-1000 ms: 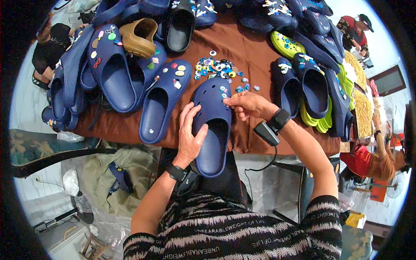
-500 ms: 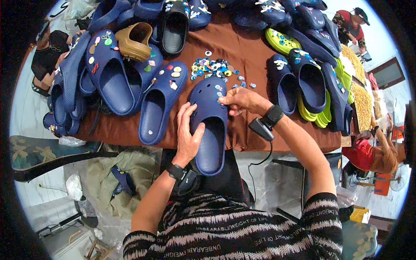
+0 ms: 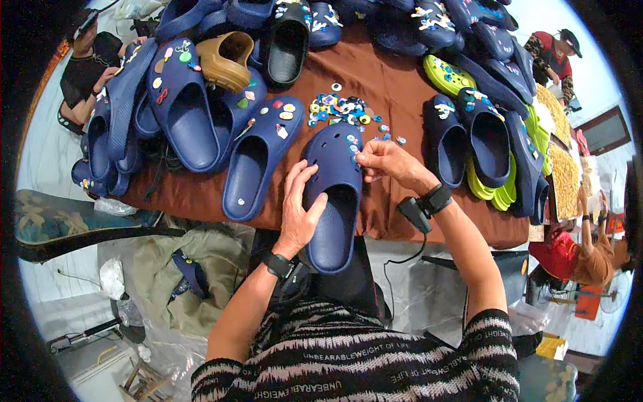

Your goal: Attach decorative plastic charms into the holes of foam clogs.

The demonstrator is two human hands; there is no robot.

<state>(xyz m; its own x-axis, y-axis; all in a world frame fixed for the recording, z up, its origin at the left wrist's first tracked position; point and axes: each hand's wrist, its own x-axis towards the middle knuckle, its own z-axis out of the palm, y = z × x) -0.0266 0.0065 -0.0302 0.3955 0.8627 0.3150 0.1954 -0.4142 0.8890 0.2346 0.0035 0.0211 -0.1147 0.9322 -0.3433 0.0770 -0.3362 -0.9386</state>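
A navy clog (image 3: pixel 328 173) lies at the table's near edge, its toe pointing away from me and its heel overhanging. My left hand (image 3: pixel 299 216) grips it along the left side, with the thumb at the foot opening. Small round charms (image 3: pixel 352 139) sit in holes on the right of the toe. At that same side my right hand (image 3: pixel 394 165) is pinched, thumb against forefinger, close to the lower charm. Whatever lies between those fingertips is too small to make out. Just beyond the toe is a pile of loose, colourful charms (image 3: pixel 338 107), with a few scattered to its right.
On the left stand several decorated navy clogs (image 3: pixel 194 127) and a brown clog (image 3: pixel 228 61). More navy clogs (image 3: pixel 490 144) and lime green ones (image 3: pixel 450 75) are on the right. A brown cloth (image 3: pixel 395 87) covers the table. Other people (image 3: pixel 94 77) are around the room.
The whole view has shifted slightly, moving the scene rightward. My right fingers have drawn back a little from the charm to the clog's right edge. My left hand keeps its hold.
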